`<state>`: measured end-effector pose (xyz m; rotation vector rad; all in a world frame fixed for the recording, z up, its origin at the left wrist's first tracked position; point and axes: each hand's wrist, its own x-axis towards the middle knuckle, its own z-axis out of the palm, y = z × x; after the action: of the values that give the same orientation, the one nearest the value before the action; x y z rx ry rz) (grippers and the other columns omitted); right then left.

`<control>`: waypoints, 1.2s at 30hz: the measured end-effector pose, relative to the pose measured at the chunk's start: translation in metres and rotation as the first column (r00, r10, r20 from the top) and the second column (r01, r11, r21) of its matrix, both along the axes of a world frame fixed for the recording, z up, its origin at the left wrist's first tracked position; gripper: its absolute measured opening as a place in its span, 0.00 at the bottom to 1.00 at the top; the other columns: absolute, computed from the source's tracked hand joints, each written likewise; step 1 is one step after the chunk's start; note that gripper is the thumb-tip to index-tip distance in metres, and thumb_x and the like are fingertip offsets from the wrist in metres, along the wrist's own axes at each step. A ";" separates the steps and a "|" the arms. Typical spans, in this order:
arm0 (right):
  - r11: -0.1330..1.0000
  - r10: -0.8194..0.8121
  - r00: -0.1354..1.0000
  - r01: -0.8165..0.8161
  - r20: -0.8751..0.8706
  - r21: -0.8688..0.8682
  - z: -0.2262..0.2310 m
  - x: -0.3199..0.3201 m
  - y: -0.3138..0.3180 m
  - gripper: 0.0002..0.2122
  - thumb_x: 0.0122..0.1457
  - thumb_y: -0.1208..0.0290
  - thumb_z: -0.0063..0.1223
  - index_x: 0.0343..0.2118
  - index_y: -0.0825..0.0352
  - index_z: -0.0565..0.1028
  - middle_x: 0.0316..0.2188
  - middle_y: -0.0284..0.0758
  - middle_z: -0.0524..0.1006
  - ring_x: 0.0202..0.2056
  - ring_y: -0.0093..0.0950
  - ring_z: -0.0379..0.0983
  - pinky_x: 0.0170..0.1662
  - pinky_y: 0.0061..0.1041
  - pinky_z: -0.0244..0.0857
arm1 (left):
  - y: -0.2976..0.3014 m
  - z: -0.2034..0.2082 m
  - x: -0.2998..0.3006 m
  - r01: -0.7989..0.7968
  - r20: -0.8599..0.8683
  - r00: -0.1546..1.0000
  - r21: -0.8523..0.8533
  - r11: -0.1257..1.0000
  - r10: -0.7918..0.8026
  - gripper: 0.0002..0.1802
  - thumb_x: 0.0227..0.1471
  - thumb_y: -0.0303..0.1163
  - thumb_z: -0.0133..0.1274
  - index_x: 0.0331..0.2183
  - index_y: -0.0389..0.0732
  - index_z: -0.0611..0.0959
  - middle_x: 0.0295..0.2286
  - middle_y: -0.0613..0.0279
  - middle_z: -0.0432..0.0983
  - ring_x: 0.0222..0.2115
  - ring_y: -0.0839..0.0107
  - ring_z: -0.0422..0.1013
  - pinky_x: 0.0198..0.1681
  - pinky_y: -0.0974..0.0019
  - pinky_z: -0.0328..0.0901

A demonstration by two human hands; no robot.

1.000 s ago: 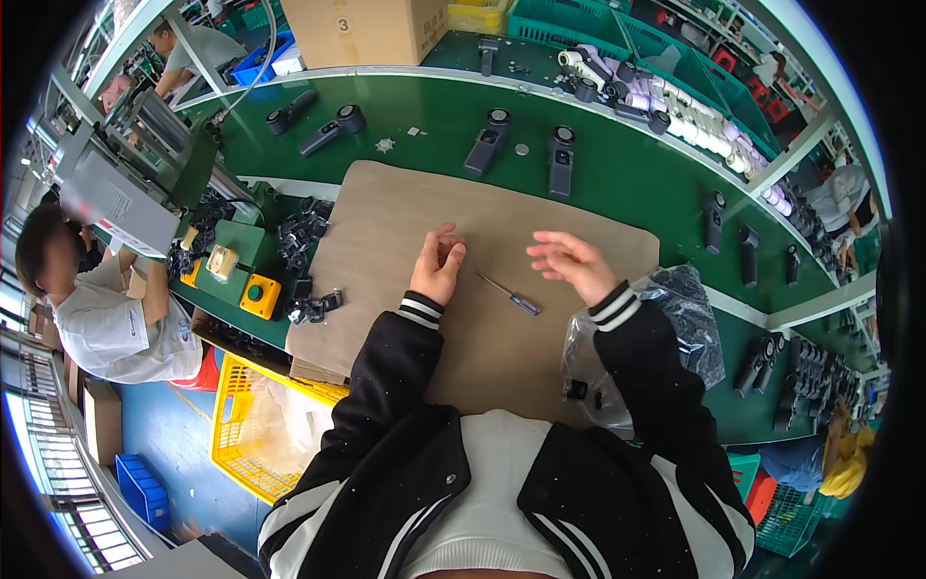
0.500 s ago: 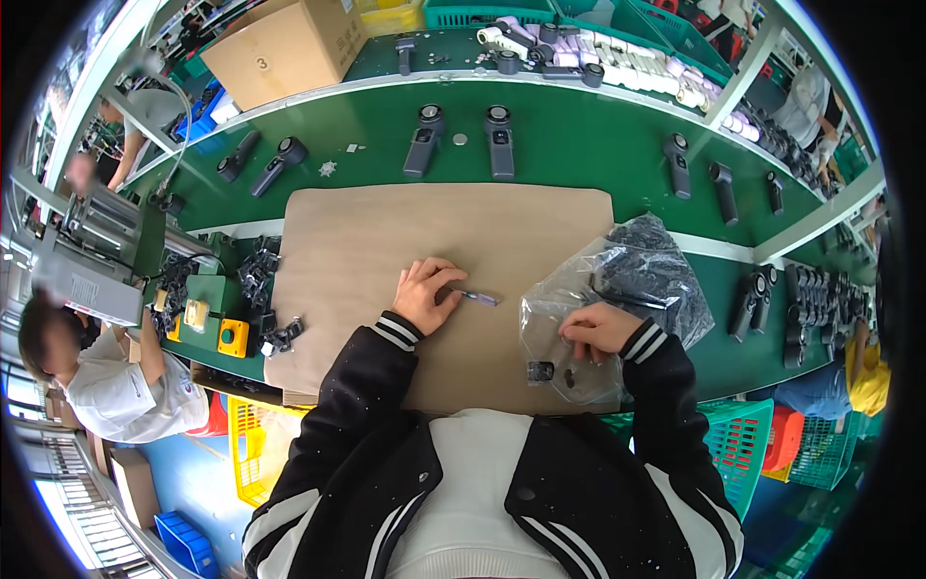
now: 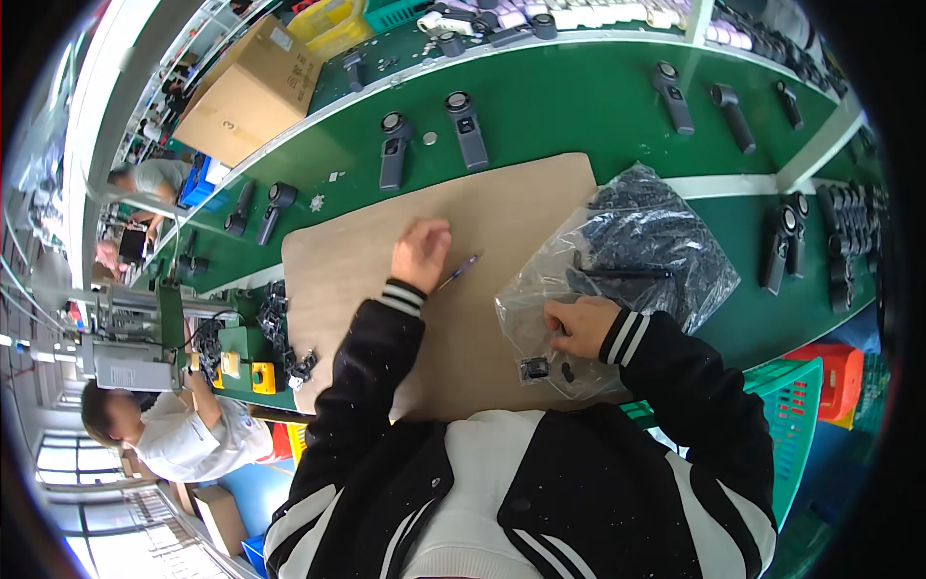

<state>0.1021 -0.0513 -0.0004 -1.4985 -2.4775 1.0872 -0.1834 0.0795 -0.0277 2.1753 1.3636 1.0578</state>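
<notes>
My left hand (image 3: 422,255) is over the brown sheet (image 3: 347,261), its fingers bent and smeared by motion. Beside it on the sheet lies a slim pen-like tool (image 3: 459,271) with a bluish-purple part, apart from the fingers. My right hand (image 3: 585,326) is over the near part of a clear plastic bag (image 3: 666,241), thumb and fingers pinched together. Something dark and small shows at its fingertips, too small to name. By that hand, small black pieces (image 3: 567,372) and a square black part (image 3: 533,369) lie at the bag. A long black piece (image 3: 627,274) lies farther up it.
Grey handheld devices (image 3: 392,152) stand along the green bench (image 3: 540,106), more at right (image 3: 775,253). At left are a machine with a yellow button box (image 3: 262,377), black cables (image 3: 274,323) and a seated co-worker (image 3: 207,425). A cardboard box (image 3: 246,92) sits on the back shelf.
The whole view has turned and shifted. My left hand has moved away from the pen-like tool, which now lies at a steeper slant in view. My right hand stays over the bag, fingers pinched.
</notes>
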 end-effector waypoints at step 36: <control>0.998 -0.060 0.995 0.061 -0.080 0.018 -0.005 -0.004 -0.005 0.09 0.57 0.60 0.50 0.32 0.60 0.69 0.27 0.36 0.78 0.32 0.41 0.74 0.38 0.37 0.66 | 0.206 -0.013 0.089 0.077 -0.658 0.751 0.183 0.980 0.064 0.15 0.45 0.30 0.54 0.38 0.41 0.80 0.32 0.52 0.75 0.31 0.50 0.72 0.36 0.56 0.69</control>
<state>0.0979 -0.0563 -0.0053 -1.4846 -2.3677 1.0861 -0.0940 0.2858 -0.0405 2.8717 1.5651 0.4100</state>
